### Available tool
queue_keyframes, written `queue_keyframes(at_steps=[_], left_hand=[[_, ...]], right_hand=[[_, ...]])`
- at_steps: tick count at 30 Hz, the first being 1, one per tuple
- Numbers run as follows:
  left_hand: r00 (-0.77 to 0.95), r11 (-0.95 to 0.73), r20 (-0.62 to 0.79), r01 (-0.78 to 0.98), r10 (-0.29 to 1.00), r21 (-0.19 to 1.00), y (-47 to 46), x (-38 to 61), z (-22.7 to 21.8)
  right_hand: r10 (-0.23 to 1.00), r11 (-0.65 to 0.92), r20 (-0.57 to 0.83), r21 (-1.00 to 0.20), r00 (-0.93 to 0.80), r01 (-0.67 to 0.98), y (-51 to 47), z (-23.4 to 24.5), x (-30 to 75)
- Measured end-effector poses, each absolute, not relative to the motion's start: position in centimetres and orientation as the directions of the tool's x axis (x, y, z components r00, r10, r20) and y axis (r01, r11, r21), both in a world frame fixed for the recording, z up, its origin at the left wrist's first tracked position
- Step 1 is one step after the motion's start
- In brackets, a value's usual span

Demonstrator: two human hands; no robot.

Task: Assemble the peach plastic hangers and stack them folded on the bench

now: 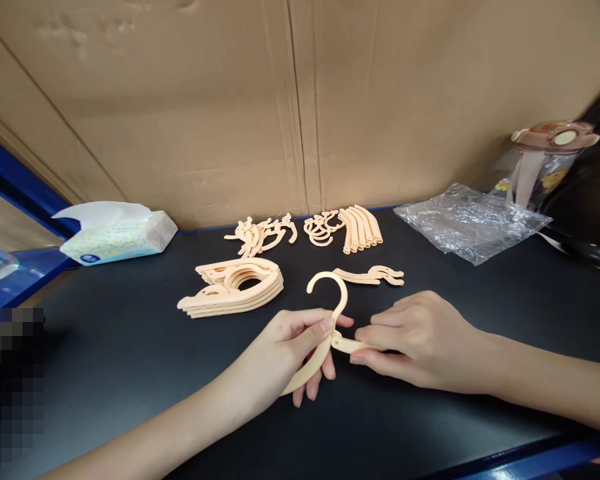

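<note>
A cream plastic folding hanger is held up over the black table, its curved hook at the top. My left hand is closed around the hanger below the hook, with the thumb pressed on it near the joint and one arm slanting down to the left. My right hand grips the other arm of the hanger, which points right from the joint; its far end is hidden by the fingers. Just behind the hands lie loose hanger arms. To the left rests a stack of folded hangers.
At the back are a pile of loose hanger parts, several hooks and a row of arms. A tissue pack stands left. Clear plastic bags and a drinking bottle are at right. Cardboard walls the rear.
</note>
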State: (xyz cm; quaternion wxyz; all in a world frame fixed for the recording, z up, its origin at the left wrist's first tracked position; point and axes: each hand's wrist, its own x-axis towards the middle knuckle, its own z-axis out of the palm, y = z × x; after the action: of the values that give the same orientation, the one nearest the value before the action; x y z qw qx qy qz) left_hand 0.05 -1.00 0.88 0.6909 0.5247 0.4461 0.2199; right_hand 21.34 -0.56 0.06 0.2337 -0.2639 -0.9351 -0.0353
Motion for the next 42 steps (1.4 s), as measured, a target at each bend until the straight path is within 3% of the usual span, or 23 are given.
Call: queue_keyframes(at_steps=[8,17,20,23,27,42], left_hand=[[0.521,0.339,-0.370,0.158,0.769,0.927,-1.0,0.0,0.5],[0.532,0.251,-0.364,0.273,0.764,0.928,-1.0,0.0,0.6],[0.509,0.004,-0.296,0.498,0.808,0.867,-1.7,0.0,1.1],[0.540,-0.306,-0.181,0.688,0.822,0.658,-2.3,0.0,1.6],[0.637,-0.507,-0.145,0.713,0.757,0.484,-2.6,-0.2,1.7],[0.549,-0.446,-0.115,0.768,0.828,0.460,-2.1,-0.4,0.8]], right_hand=[[0.499,0.863,0.425,-0.160,-0.756,0.480,-0.3,-0.2,21.5],[0.511,0.856,0.402,-0.159,-0.760,0.491,0.1,0.2,21.5],[0.515,0.855,0.378,-0.159,-0.770,0.494,0.2,0.0,21.6],[0.534,0.843,0.376,-0.171,-0.757,0.510,0.4,-0.2,21.7],[0.545,0.835,0.405,-0.191,-0.734,0.515,0.8,0.1,21.7],[0.412,0.882,0.567,-0.053,-0.713,0.468,1.6,1.3,22.3]])
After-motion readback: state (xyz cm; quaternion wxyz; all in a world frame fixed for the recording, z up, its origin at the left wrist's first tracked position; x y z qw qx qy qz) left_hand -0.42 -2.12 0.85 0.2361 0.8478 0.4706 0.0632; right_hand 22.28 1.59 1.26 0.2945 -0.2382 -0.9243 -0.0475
